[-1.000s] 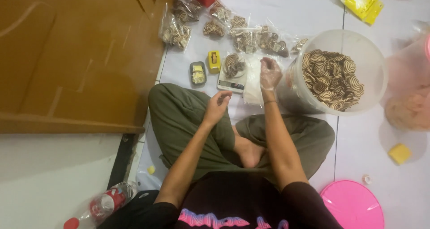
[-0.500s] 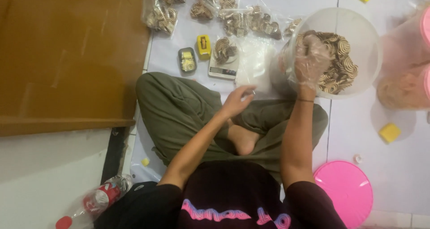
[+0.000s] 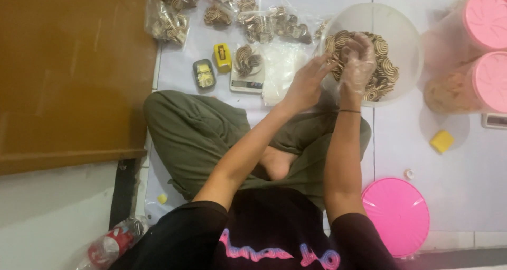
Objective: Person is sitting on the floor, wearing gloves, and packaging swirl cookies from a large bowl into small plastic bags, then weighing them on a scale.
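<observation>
Head view looks down on a person sitting cross-legged on the floor (image 3: 454,196), the right hand (image 3: 356,64), in a thin clear glove, curled down into the big clear tub (image 3: 406,32) of spiral biscuits (image 3: 383,72), closing on some. Left hand (image 3: 306,85) hovers bare at the tub's near rim, fingers loosely bent, holding nothing I can make out. Just left sit a small scale (image 3: 247,72) carrying biscuits and a row of filled bags (image 3: 264,24); two pink-lidded jars (image 3: 475,64) stand to the right.

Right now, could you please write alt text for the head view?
A person sitting cross-legged on the floor reaches both hands, left hand bare and right hand in a clear glove, into a bucket of spiral cookies, beside a small scale and filled bags.
</observation>
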